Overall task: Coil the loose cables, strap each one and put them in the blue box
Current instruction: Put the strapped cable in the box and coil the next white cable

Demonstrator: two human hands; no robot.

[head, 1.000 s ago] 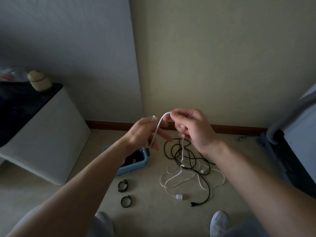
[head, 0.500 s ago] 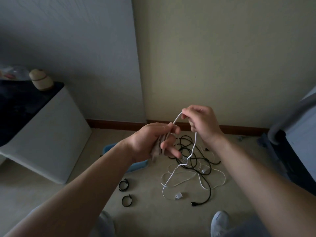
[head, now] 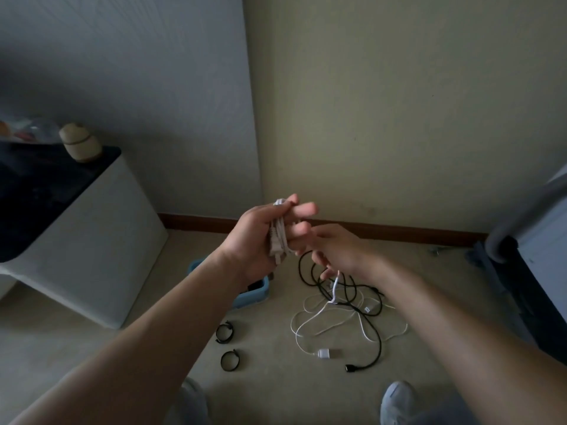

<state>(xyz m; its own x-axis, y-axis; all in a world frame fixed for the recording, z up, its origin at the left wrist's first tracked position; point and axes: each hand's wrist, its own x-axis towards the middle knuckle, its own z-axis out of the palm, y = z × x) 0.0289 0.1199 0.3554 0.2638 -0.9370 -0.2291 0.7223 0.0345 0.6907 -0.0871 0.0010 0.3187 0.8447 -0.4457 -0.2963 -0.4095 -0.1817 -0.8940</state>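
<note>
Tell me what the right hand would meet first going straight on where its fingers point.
Probably the left hand: the right hand points left at it and at the white cable coiled in its grip. With one view, depth is unclear; it could pass just in front.

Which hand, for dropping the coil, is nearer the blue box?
Left. The left hand, holding the coil, is over the blue box; the right hand is off to its right.
</note>
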